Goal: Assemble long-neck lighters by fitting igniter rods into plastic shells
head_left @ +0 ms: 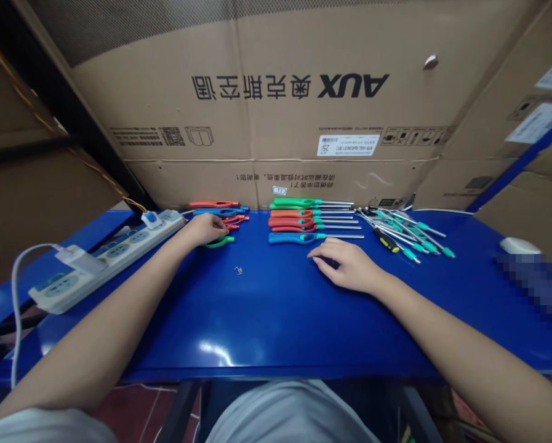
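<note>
My left hand [206, 229] is at the left row of plastic lighter handles, its fingers closed around a red handle [232, 227] that they partly cover. A green handle [221, 242] lies just below those fingers; orange [211, 203] and blue [211, 211] ones lie above. My right hand [344, 263] rests on the table with bent fingers, thumb and forefinger slightly apart, and nothing visible between them. Just beyond it is a blue long-nosed lighter [294, 237] with a metal tube. Red [292, 224] and green [294, 202] lighters lie behind. Several small screws [239, 270] lie between my hands.
At right is a pile of metal tubes with teal ends [416, 229], with a yellow-and-black screwdriver [386, 240]. A white power strip [114, 261] with plugs runs along the left. A cardboard wall [276, 129] stands behind the blue table [257, 326]. A white object [519, 246] sits far right.
</note>
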The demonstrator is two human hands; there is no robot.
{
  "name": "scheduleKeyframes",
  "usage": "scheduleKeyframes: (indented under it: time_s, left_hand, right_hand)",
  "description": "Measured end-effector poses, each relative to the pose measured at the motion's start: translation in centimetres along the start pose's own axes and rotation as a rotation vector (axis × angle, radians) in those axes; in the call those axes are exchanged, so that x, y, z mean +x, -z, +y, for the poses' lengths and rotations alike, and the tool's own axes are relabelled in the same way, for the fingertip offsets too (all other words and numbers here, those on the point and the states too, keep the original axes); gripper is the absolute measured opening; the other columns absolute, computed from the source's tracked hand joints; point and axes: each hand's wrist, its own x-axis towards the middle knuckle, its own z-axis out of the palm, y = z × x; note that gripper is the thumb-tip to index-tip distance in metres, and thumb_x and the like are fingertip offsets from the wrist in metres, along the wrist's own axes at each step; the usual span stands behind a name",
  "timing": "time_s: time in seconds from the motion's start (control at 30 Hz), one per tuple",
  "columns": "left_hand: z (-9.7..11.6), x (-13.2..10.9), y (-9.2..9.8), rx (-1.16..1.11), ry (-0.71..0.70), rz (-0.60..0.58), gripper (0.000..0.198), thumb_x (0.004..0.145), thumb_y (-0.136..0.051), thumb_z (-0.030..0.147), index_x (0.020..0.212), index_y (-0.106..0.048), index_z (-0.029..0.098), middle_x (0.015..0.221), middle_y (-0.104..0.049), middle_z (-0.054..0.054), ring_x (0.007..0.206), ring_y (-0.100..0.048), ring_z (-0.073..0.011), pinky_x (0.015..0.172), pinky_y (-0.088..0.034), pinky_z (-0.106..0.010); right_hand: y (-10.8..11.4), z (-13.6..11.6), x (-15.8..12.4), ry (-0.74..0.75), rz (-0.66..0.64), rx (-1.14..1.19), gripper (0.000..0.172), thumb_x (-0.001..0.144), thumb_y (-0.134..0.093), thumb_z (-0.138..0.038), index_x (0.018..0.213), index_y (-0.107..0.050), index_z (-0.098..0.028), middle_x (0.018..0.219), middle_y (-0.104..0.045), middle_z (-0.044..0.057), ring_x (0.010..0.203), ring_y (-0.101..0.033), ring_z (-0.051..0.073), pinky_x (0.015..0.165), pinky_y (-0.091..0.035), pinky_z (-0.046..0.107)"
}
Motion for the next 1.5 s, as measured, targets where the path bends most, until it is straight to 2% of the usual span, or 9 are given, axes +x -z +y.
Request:
scheduleKeyframes:
  time_s: [0.2, 0.37, 0.43, 0.57, 0.7, 1.0, 1.2, 1.37, 1.5]
  left_hand:
    - [1.3, -1.8, 2.0, 0.172, -0.079, 0.169, 0.021, 0.084, -0.060, 0.032, 0.087, -0.074, 0.018, 0.087, -0.073, -0.010, 0.083, -0.066, -0.0269, 0.073, -0.044, -0.032]
    - [7.3, -7.7, 2.2, 0.199, -0.338, 0.280, 0.026, 0.095, -0.055, 0.039, 0.098, -0.073, 0.020, 0.105, -0.072, -0.007, 0.097, -0.066, -0.0254, 0.083, -0.047, -0.033]
    - [10.0, -10.4, 0.3, 0.203, -0.530, 0.247, 0.023, 0.097, -0.053, 0.034, 0.098, -0.073, 0.021, 0.101, -0.072, -0.006, 0.092, -0.067, -0.0231, 0.077, -0.049, -0.031]
    - [12.8, -13.6, -5.7, 0.181, -0.772, 0.089, 0.022, 0.100, -0.052, 0.029, 0.096, -0.073, 0.021, 0.095, -0.072, -0.005, 0.090, -0.069, -0.0227, 0.073, -0.053, -0.031]
    - [12.3, -13.5, -9.3, -0.036, -0.882, -0.058, 0.013, 0.097, -0.059, 0.021, 0.103, -0.070, 0.020, 0.105, -0.072, -0.006, 0.099, -0.069, -0.0203, 0.085, -0.055, -0.030]
    - [10.0, -10.4, -7.3, -0.077, -0.709, 0.082, 0.059, 0.086, -0.074, 0.043, 0.138, -0.055, 0.022, 0.138, -0.059, -0.012, 0.128, -0.051, -0.0325, 0.109, -0.045, -0.052]
    - [8.8, -8.6, -8.2, -0.133, -0.678, 0.020, 0.048, 0.090, -0.069, 0.031, 0.134, -0.058, 0.017, 0.134, -0.063, -0.013, 0.123, -0.059, -0.0290, 0.108, -0.048, -0.047]
    - [8.8, -8.7, -8.4, -0.219, -0.657, 0.039, 0.050, 0.087, -0.071, 0.028, 0.135, -0.056, 0.021, 0.124, -0.062, -0.010, 0.100, -0.067, -0.0219, 0.095, -0.057, -0.040]
    - [8.9, -8.9, -8.6, -0.291, -0.609, 0.067, 0.070, 0.082, -0.075, 0.024, 0.145, -0.045, 0.024, 0.127, -0.056, -0.009, 0.089, -0.065, -0.0166, 0.091, -0.058, -0.038]
  right_hand:
    - [0.1, -0.2, 0.1, -0.008, 0.103, -0.015, 0.019, 0.095, -0.054, -0.020, 0.104, -0.070, -0.021, 0.094, -0.076, 0.006, 0.087, -0.068, 0.021, 0.077, -0.054, 0.034]
    - [2.1, -2.2, 1.2, -0.091, 0.229, 0.190, 0.027, 0.092, -0.063, -0.026, 0.119, -0.064, -0.025, 0.110, -0.067, 0.008, 0.077, -0.061, 0.016, 0.066, -0.053, 0.030]
    - [3.3, -2.9, 1.8, -0.078, 0.124, 0.267, 0.035, 0.089, -0.069, -0.030, 0.123, -0.061, -0.027, 0.116, -0.061, 0.008, 0.080, -0.059, 0.016, 0.065, -0.053, 0.028]
    - [4.1, -2.6, 2.2, 0.041, -0.317, 0.348, 0.025, 0.085, -0.075, -0.031, 0.108, -0.068, -0.024, 0.108, -0.056, 0.004, 0.098, -0.058, 0.017, 0.092, -0.051, 0.032]
    - [3.2, -0.8, 1.4, -0.057, -0.507, 0.447, 0.025, 0.082, -0.079, -0.039, 0.096, -0.071, -0.020, 0.103, -0.052, 0.003, 0.092, -0.056, 0.015, 0.079, -0.050, 0.026]
    - [3.6, 0.5, 0.6, -0.149, -0.512, 0.393, 0.027, 0.079, -0.081, -0.041, 0.080, -0.068, -0.018, 0.093, -0.053, 0.001, 0.085, -0.054, 0.014, 0.079, -0.046, 0.027]
    - [3.7, 0.7, 0.3, -0.148, -0.502, 0.373, 0.027, 0.083, -0.077, -0.042, 0.079, -0.067, -0.018, 0.091, -0.054, 0.001, 0.078, -0.053, 0.013, 0.073, -0.046, 0.026]
    - [3.9, 1.4, 0.4, -0.192, -0.385, 0.341, 0.026, 0.089, -0.069, -0.043, 0.082, -0.068, -0.018, 0.083, -0.058, 0.001, 0.070, -0.052, 0.012, 0.065, -0.044, 0.025]
    - [4.1, 2.3, 0.5, -0.218, -0.128, 0.198, 0.024, 0.093, -0.063, -0.039, 0.085, -0.070, -0.017, 0.082, -0.066, 0.004, 0.072, -0.058, 0.015, 0.069, -0.045, 0.028]
